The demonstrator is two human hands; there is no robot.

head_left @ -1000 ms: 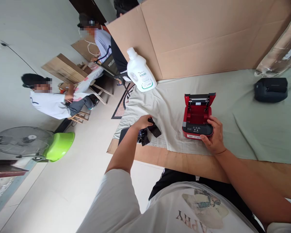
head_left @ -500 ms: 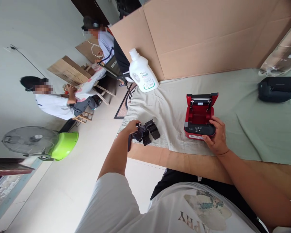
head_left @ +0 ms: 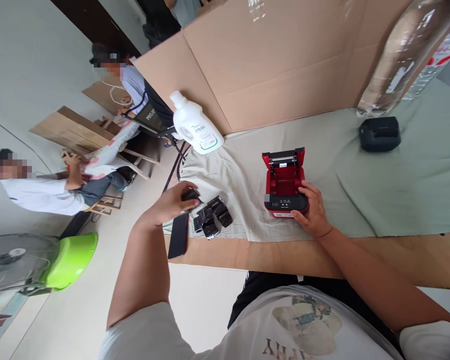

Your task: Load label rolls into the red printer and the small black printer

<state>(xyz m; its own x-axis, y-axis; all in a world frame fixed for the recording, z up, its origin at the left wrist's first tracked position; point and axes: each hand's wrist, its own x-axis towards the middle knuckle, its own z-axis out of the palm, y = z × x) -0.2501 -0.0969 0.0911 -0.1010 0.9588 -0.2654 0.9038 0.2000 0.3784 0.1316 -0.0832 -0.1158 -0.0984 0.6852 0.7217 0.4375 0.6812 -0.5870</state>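
A small red printer with its lid open stands on the pale green cloth. My right hand grips its front right corner. My left hand is lifted a little above the cloth's left edge and holds a small black wrapped roll. A pile of several more black wrapped rolls lies on the cloth just right of that hand. A black phone lies flat beneath my left hand at the table's edge.
A white detergent bottle stands at the cloth's back left. A cardboard wall closes the back. A black printer sits far right. Two people sit on the floor side at left, beside a fan and green basin.
My left hand has picked one black roll out of the pile and lifted it to the left. The phone has come into view. My right hand stays on the red printer.
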